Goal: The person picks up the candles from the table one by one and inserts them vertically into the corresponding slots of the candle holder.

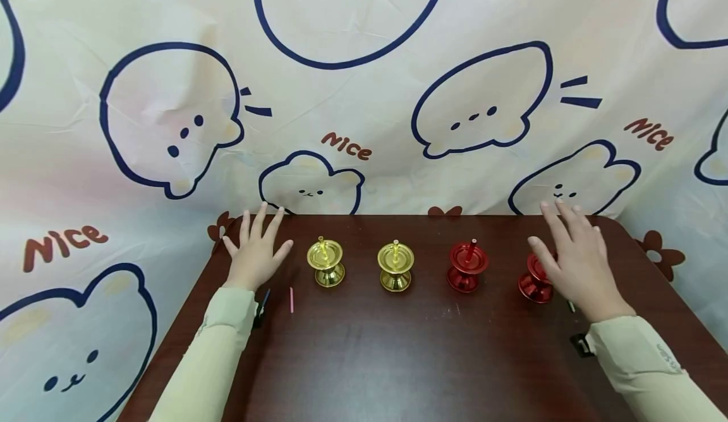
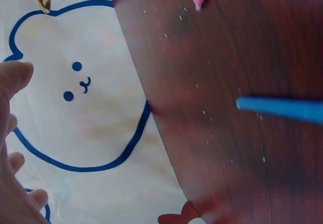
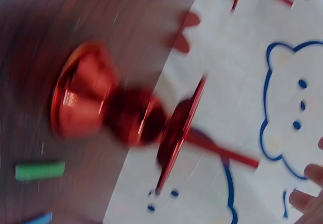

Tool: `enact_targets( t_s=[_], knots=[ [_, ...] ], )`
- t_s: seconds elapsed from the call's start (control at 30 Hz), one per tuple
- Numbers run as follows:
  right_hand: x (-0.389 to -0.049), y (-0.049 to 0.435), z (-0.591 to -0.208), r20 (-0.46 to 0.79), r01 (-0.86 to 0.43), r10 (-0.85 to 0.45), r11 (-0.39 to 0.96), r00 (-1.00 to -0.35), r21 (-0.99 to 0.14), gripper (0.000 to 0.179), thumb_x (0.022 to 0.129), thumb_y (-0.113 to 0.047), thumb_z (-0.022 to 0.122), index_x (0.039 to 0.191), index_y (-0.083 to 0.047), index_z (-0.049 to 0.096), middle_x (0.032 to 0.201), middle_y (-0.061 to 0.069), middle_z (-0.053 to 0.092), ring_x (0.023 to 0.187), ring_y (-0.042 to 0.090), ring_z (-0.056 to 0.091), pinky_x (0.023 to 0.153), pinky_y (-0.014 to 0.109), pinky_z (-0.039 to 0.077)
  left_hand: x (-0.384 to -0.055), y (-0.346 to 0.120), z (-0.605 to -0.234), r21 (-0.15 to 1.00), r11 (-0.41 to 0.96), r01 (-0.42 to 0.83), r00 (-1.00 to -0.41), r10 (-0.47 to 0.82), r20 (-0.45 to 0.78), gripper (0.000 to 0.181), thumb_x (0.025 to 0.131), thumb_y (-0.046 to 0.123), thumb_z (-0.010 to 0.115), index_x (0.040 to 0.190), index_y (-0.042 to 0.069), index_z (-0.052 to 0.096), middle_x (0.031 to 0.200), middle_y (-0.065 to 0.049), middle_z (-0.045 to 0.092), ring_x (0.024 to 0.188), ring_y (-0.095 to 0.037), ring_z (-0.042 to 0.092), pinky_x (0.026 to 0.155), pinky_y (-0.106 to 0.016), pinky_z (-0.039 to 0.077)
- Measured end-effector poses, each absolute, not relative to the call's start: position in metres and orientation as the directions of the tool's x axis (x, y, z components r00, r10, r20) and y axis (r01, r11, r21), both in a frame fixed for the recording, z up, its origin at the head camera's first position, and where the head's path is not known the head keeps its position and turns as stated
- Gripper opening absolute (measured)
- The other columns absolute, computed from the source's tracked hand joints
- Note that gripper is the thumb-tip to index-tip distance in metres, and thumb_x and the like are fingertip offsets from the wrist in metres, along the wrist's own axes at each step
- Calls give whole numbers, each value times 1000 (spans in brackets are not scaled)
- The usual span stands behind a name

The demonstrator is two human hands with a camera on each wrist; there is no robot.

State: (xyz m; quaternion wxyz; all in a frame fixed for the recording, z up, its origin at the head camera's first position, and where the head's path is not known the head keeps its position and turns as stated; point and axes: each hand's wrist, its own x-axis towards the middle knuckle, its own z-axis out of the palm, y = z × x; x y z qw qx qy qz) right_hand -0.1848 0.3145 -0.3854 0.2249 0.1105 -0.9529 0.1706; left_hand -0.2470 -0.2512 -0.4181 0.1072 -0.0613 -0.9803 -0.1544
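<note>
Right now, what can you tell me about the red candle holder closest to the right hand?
The red candle holder looks like shiny metal, with a round flared base, a narrow waist and a flat dish on top, where a thin red candle stands. It is upright on the dark wooden table, last in the row. The open right hand partly hides it; whether they touch is unclear.

Head view looks down across the table; both wrist views sit close above it.
</note>
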Motion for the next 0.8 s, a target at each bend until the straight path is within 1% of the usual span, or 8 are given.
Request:
enact_targets(
  t_s=[0.13,0.2,0.33,0.47,0.57,0.67,0.8],
  knots=[
    [-179,293,-388,510,-371,-176,875,-842,-310,67,104,-31,55,161,-9,28,164,24,23,150,47,15,118,68,8,-240,-247,-416,326,929,176,-950,73,304,70,102,36,60,162,19,27,169,-16,11,153,-46,1,102,-87,2],
    [-177,283,-390,515,-396,-195,862,-834,-316,66,104,-30,56,160,-8,29,163,24,24,150,47,17,119,66,10,-236,-245,-414,355,918,178,-945,59,321,70,101,33,61,161,19,28,168,-16,12,152,-46,5,103,-86,6],
    [-173,264,-393,511,-421,-219,848,-831,-322,69,101,-29,61,160,-10,30,162,23,26,150,45,18,119,65,16,-228,-244,-410,405,894,193,-936,44,349,67,101,29,62,160,15,32,167,-19,16,151,-47,12,105,-83,12],
    [-168,249,-396,520,-453,-246,832,-818,-319,72,98,-27,65,160,-13,31,163,20,28,150,43,21,118,64,19,-219,-242,-408,426,877,222,-920,44,389,62,102,26,61,156,8,38,164,-23,23,148,-50,21,110,-76,18],
    [-166,238,-400,533,-481,-267,819,-803,-314,74,96,-24,67,160,-13,32,162,20,29,149,43,23,119,61,20,-213,-239,-407,429,872,234,-905,34,425,58,102,23,61,153,5,43,159,-24,32,142,-50,32,109,-72,26],
    [-163,227,-405,541,-498,-277,807,-794,-319,73,95,-22,68,159,-12,34,162,19,30,149,43,25,119,60,21,-207,-234,-407,438,866,241,-893,21,450,54,102,21,61,151,4,46,155,-24,39,136,-50,40,105,-70,34],
    [-159,215,-410,536,-510,-286,794,-794,-331,73,94,-22,69,158,-12,35,162,17,32,149,41,26,118,61,23,-201,-230,-407,475,846,242,-887,-5,462,51,102,19,60,149,3,48,153,-24,41,134,-49,43,104,-68,38]
  ],
)
